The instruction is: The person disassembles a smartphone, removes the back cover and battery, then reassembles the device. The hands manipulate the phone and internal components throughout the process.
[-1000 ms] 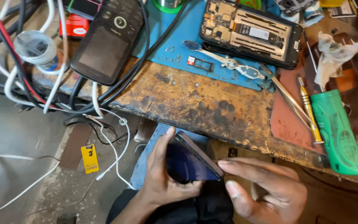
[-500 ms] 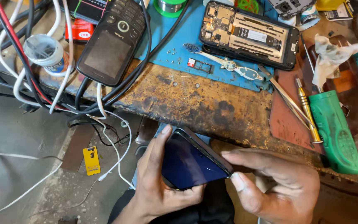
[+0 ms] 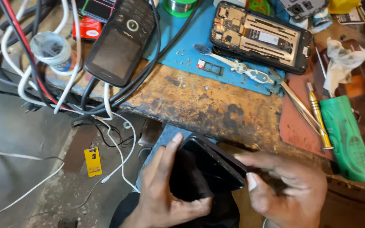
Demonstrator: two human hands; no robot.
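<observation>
Below the worktop (image 3: pixel 216 114) edge, the left hand (image 3: pixel 165 190) cradles a dark phone (image 3: pixel 203 169) while the right hand (image 3: pixel 288 190) pinches its corner — thin, stiff, slick and likely fragile, so best gripped by the edges.

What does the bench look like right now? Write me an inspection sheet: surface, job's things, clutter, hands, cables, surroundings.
Surface: worn, stained wooden bench with a blue mat on it.
Job's things: black phone held below the bench edge, its dark panel lifted along one side.
Clutter: opened phone showing its boards, black keypad phone, small card tray, tweezers, yellow-handled screwdriver, green tool handle, crumpled tissue, small white tub, solder spool.
Hands: left hand cradles the black phone from beneath; right hand grips its right edge.
Cables: white, black and red leads tangled over the bench's left end.
Surroundings: grey floor, yellow tag on a loose white cord.
</observation>
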